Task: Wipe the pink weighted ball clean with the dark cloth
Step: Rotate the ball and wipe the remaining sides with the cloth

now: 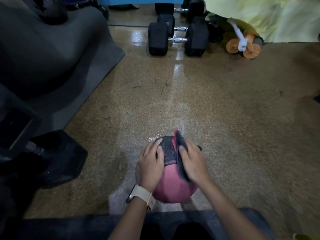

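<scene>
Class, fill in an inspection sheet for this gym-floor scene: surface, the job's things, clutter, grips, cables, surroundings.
Surface: speckled tan floor, glossy streak down the middle.
Job's things: pink weighted ball on the floor; dark cloth against its upper right side.
Clutter: black dumbbells and an orange-wheeled roller at the far end.
Grips: left hand rests spread on the ball; right hand presses the cloth to it.
Cables: nothing seen.
Surroundings: dark mat at left; yellow-green fabric top right.
</scene>
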`<state>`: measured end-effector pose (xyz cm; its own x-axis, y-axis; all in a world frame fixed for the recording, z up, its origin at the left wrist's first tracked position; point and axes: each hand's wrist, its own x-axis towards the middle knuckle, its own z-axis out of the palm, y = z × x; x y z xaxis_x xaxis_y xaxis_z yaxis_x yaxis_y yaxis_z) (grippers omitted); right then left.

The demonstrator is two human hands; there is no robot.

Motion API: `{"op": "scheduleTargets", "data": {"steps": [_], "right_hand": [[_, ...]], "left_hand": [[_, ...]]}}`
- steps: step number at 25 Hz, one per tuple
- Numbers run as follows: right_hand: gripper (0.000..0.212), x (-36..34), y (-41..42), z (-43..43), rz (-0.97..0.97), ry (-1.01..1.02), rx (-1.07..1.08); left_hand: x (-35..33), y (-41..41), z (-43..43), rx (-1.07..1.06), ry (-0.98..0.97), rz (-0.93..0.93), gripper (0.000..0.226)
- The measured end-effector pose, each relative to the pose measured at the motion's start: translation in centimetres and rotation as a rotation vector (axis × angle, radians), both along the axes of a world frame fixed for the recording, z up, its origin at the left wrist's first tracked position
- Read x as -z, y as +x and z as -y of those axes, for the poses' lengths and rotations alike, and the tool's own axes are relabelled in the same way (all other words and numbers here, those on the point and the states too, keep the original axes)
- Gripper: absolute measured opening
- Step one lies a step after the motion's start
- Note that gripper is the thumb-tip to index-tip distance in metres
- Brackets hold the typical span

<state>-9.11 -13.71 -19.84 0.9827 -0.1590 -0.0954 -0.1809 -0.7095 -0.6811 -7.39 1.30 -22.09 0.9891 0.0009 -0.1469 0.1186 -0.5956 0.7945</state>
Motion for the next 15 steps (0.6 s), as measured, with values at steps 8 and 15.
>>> {"op": "scheduleTargets", "data": {"steps": [8, 15], "right_hand": [[0.049, -1.4, -2.8, -2.8, 0.155, -0.22, -0.219], [0.035, -0.8, 4.2, 2.4, -0.299, 0.332, 0.172]], "left_hand": [[0.7, 0.0, 0.3, -0.047, 0.023, 0.031, 0.079], [1.2, -0.1, 0.4, -0.076, -0.038, 0.08, 0.061]]}}
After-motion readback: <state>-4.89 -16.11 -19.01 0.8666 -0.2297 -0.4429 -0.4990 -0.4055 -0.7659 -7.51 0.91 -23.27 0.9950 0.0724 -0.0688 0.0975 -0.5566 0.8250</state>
